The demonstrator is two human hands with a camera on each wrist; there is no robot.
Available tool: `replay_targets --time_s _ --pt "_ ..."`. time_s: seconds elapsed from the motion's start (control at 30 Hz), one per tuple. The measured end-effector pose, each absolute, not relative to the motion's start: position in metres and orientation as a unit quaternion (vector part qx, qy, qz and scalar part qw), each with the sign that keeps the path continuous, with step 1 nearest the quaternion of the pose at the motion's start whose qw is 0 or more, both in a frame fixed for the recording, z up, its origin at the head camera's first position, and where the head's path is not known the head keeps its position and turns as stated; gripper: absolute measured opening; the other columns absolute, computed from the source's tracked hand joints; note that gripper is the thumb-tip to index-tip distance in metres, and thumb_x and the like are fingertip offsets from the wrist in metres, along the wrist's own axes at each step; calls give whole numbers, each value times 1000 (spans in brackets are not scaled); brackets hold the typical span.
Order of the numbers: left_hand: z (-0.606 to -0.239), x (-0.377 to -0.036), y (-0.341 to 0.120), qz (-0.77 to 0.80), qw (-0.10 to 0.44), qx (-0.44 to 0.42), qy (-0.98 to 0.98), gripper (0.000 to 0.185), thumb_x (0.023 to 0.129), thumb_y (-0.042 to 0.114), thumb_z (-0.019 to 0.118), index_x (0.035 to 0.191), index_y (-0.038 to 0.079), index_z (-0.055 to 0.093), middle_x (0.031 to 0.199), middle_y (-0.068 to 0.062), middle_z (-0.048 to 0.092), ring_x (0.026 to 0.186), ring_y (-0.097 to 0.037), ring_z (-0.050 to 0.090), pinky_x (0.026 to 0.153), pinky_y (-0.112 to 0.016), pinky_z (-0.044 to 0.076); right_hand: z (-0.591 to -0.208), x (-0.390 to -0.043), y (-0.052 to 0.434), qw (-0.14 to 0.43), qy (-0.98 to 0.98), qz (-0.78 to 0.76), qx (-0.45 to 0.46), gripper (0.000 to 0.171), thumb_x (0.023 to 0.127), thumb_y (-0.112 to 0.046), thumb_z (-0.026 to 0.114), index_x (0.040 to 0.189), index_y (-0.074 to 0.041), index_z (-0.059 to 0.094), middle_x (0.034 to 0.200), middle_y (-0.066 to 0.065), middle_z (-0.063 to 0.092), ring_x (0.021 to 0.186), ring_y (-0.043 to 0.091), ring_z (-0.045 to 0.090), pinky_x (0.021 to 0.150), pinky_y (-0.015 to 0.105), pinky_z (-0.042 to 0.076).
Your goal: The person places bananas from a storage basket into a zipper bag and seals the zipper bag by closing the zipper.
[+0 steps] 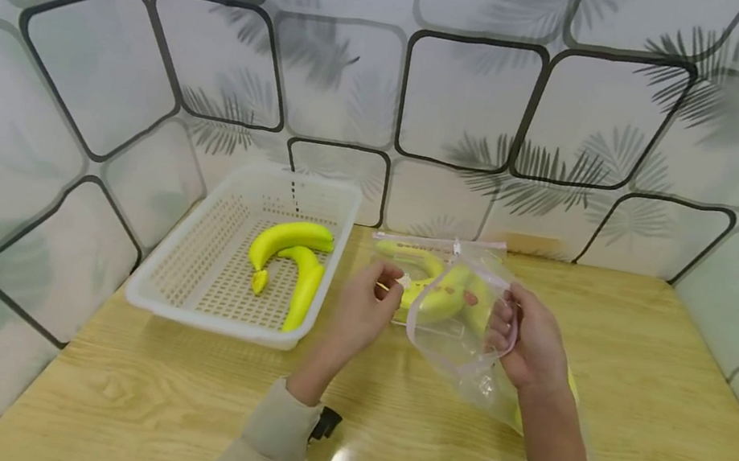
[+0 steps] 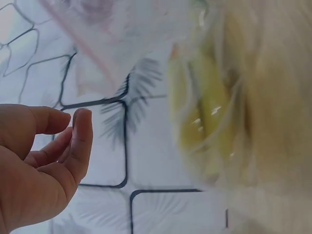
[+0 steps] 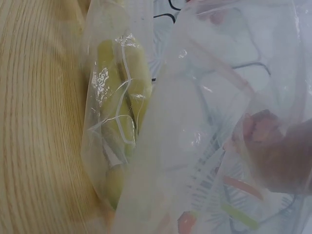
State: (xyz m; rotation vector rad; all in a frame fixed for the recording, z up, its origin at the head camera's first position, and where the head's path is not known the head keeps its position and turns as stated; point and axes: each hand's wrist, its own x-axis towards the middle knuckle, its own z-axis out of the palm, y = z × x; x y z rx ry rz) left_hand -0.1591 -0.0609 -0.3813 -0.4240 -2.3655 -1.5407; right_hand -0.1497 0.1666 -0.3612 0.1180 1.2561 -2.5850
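My right hand point(image 1: 527, 338) grips the rim of a clear zip bag point(image 1: 483, 384) with pinkish edging, its mouth spread toward the left. Yellow bananas point(image 3: 117, 92) show through clear plastic in the right wrist view. Part of the yellow is hidden behind my right wrist. At the left of the bag's mouth is my left hand point(image 1: 368, 304), thumb and fingers bent with the tips close together. In the left wrist view, those fingertips point(image 2: 84, 117) have nothing between them. Behind the held bag, another clear bag point(image 1: 444, 245) with bananas point(image 1: 410, 254) in it lies on the table.
A white perforated basket point(image 1: 182, 252) stands on the left with two yellow bananas point(image 1: 291, 234) in it. The wooden table point(image 1: 149, 406) meets a patterned wall covering point(image 1: 343, 79) at the back and both sides.
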Motion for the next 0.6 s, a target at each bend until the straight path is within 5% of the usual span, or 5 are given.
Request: replay_targets --time_s 0.3,0.6 --pt "-361 -160 -102 -476 211 -117 -846 15 95 2 58 107 -3 66 94 -15 68 78 -26 66 69 -36 57 -362 -150 168 130 428 -893 46 29 109 -30 30 86 -14 38 64 -6 42 58 8 23 46 18 24" --pt "-360 -164 -150 -390 41 -16 -920 53 100 16 52 145 -5 33 138 -30 42 108 -39 54 83 -45 50 -365 -150 168 127 436 -890 43 30 109 -29 31 85 -13 39 64 -6 42 57 7 24 45 17 25"
